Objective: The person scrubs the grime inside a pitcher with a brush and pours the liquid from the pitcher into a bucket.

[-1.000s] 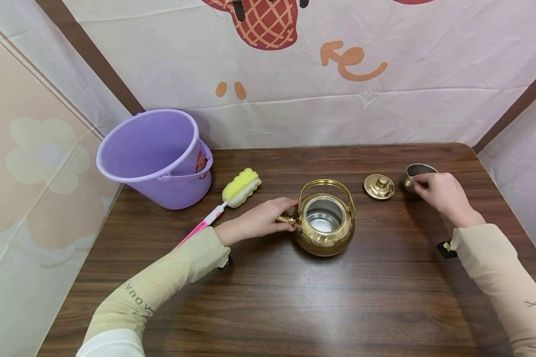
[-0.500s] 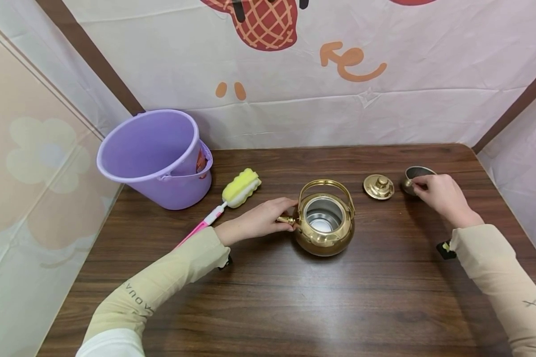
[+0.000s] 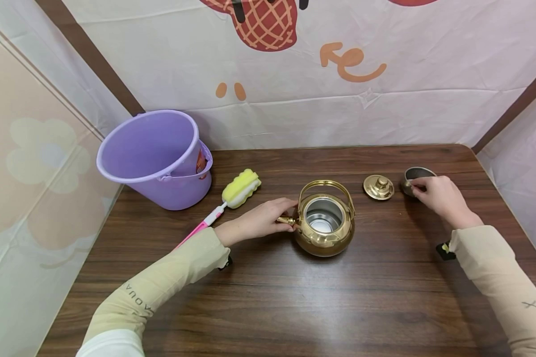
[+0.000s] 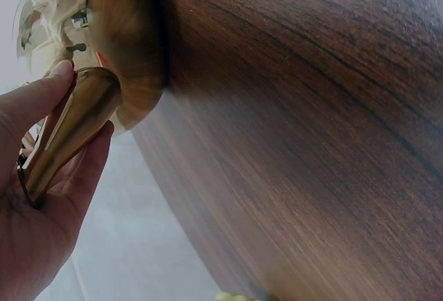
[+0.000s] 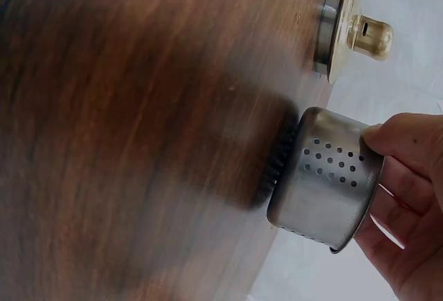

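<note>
A shiny gold teapot (image 3: 324, 243) stands lidless on the table, its arched handle (image 3: 323, 183) upright and its silvery inside showing. My left hand (image 3: 268, 217) holds the teapot's spout (image 4: 79, 117) between thumb and fingers, as the left wrist view shows. Over at the right, my right hand (image 3: 442, 197) pinches the rim of a metal tea strainer (image 5: 329, 176) with rows of small holes. The strainer is upright, its base at the tabletop; whether it touches is hard to tell. Beside it lies the gold lid (image 3: 378, 187), knob up.
A purple bucket (image 3: 189, 191) stands at the back left. In front of it lies a sponge brush (image 3: 240, 189) with a yellow and white head and a pink handle, partly behind the left forearm. A printed cloth (image 3: 295, 119) hangs along the table's (image 3: 321, 307) back edge.
The right hand has brought the strainer slightly down and a little to the left. The left hand and the teapot have stayed where they were.
</note>
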A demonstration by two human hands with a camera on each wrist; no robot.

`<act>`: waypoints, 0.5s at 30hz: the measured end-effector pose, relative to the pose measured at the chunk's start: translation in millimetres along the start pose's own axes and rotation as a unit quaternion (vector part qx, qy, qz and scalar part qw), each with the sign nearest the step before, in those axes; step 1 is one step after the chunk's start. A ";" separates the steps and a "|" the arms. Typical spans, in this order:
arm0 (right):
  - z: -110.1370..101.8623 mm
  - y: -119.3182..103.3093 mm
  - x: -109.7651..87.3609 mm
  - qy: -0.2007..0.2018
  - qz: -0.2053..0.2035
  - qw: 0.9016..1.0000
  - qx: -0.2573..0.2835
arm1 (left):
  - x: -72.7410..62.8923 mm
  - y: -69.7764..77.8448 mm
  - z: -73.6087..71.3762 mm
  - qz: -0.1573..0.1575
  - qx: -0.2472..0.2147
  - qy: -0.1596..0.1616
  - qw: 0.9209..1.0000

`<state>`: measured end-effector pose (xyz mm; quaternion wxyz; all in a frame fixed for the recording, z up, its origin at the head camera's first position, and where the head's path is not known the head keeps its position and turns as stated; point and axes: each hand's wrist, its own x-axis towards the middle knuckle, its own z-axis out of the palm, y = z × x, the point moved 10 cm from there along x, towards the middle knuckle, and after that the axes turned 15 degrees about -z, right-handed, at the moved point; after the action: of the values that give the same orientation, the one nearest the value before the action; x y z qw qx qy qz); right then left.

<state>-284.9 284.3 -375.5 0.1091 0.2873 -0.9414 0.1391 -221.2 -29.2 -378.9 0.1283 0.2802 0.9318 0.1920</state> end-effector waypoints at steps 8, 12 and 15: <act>6.5 2.7 -2.8 -0.027 0.020 0.999 0.008 | 0.2 -1.3 1.0 -0.005 0.005 -0.002 1.000; 7.6 2.4 -4.0 -0.030 0.022 0.999 0.011 | 0.4 -2.1 1.7 -0.007 0.005 -0.004 1.000; 7.4 2.3 -4.3 -0.029 0.023 0.999 0.012 | 0.7 -1.8 1.6 -0.007 0.003 -0.005 1.000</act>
<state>-283.7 286.0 -384.2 0.0753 0.2708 -0.9487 0.1449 -222.0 -29.8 -381.2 0.1335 0.2751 0.9336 0.1868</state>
